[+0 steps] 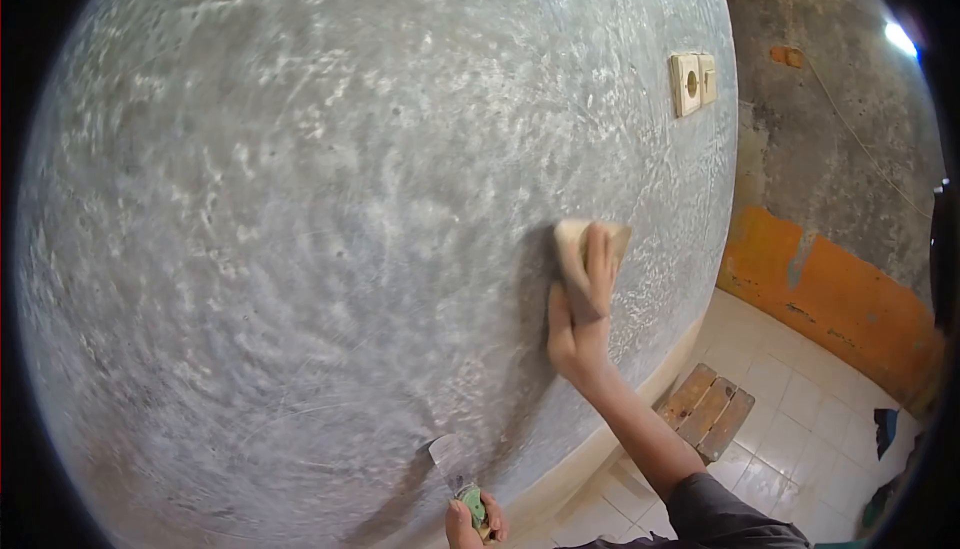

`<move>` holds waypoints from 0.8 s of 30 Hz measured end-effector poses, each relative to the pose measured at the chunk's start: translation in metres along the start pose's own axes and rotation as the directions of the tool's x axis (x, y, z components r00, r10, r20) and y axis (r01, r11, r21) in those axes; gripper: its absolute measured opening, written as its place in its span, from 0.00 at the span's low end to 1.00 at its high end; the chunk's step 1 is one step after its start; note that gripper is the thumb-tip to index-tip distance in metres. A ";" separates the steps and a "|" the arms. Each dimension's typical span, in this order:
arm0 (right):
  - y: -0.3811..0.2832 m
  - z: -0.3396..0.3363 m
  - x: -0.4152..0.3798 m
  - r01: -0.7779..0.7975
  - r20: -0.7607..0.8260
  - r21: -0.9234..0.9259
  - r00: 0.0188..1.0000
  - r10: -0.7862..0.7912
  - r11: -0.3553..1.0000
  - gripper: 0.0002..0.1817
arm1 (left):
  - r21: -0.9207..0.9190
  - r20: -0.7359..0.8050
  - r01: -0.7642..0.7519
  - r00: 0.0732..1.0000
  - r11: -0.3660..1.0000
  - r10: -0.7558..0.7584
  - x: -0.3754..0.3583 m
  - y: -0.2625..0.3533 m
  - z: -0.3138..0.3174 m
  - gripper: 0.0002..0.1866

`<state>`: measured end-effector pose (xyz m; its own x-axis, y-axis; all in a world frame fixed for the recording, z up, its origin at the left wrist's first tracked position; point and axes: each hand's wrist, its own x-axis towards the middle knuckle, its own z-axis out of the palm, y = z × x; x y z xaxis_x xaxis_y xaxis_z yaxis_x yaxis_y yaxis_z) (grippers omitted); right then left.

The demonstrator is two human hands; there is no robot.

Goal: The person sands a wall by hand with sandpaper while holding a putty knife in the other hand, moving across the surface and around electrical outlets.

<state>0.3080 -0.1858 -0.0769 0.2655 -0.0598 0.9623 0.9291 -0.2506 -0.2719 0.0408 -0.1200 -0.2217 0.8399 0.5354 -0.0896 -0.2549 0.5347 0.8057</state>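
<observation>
My right hand (582,324) presses a tan, folded piece of sandpaper (572,237) flat to the grey wall (330,229), fingers spread over its back. Low in the view, my left hand (470,529) is closed around the green handle of a putty knife (452,457). Its broad metal blade points up and sits close to the wall, with a shadow to its left. The wall's surface is mottled, with whitish patches and swirl marks.
A socket and switch plate (690,84) sits on the wall at upper right. Below right, a small wooden stool (708,411) stands on the tiled floor (770,389). An orange-and-grey wall (820,279) rises beyond, and dark footwear (884,431) lies at the far right.
</observation>
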 end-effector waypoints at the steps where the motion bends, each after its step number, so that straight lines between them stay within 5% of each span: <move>1: 0.001 0.000 0.008 -0.059 -0.042 -0.047 0.998 0.057 0.997 0.22 | -0.002 -0.010 -0.003 1.000 1.000 0.003 0.001 -0.001 0.006 0.28; 3: -0.003 0.004 -0.016 0.169 0.122 -0.083 0.980 -0.158 0.982 0.29 | 0.081 0.047 -0.059 0.997 0.995 0.055 0.004 0.001 0.018 0.28; 4: -0.020 -0.005 -0.034 0.265 0.351 -0.064 0.908 -0.227 0.962 0.34 | 0.086 0.037 -0.058 0.998 0.995 0.055 0.005 0.000 0.022 0.28; 5: -0.016 -0.005 -0.054 0.259 0.350 -0.057 0.910 -0.224 0.964 0.34 | 0.061 0.015 -0.024 1.000 0.998 0.024 0.007 -0.001 0.026 0.27; 7: -0.002 -0.004 -0.079 0.530 0.422 0.198 0.713 -0.560 0.824 0.35 | 0.050 -0.007 0.013 1.000 0.999 -0.013 0.011 -0.002 0.031 0.27; 10: 0.028 -0.006 -0.027 0.191 0.204 -0.147 0.966 -0.159 0.971 0.33 | -0.020 -0.086 0.009 0.996 1.000 -0.011 0.018 -0.007 0.033 0.28; 11: 0.033 -0.008 -0.014 0.190 0.203 -0.161 0.967 -0.156 0.969 0.33 | -0.014 -0.016 0.019 1.000 1.000 -0.019 0.020 -0.007 0.029 0.29; 13: 0.040 -0.010 0.005 -0.309 -0.061 0.156 0.945 0.321 0.938 0.31 | -0.014 0.073 0.033 0.997 0.999 -0.032 0.024 -0.010 0.025 0.30; 17: 0.027 0.007 -0.102 -0.008 0.121 -0.010 0.993 0.009 1.000 0.31 | -0.011 -0.018 0.071 0.997 0.997 -0.071 0.025 -0.013 0.023 0.32; 18: 0.009 -0.007 -0.123 -0.084 0.364 0.011 0.929 0.074 0.996 0.31 | 0.001 -0.080 0.060 0.995 0.998 -0.060 0.026 -0.015 0.023 0.32; 22: 0.059 0.003 -0.077 0.128 0.158 -0.014 0.980 -0.124 0.992 0.29 | 0.000 0.018 0.115 0.993 0.993 -0.115 0.033 -0.014 0.020 0.33; 24: 0.052 -0.014 -0.005 -0.057 0.095 0.014 0.994 0.055 0.998 0.28 | 0.051 0.139 0.097 0.985 0.994 -0.103 0.035 -0.006 0.028 0.32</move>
<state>0.3511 -0.2118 -0.0957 0.3395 0.0181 0.9404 0.9161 -0.2331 -0.3262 0.0849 -0.1231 -0.2137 0.9203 0.3809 -0.0899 -0.1473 0.5499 0.8221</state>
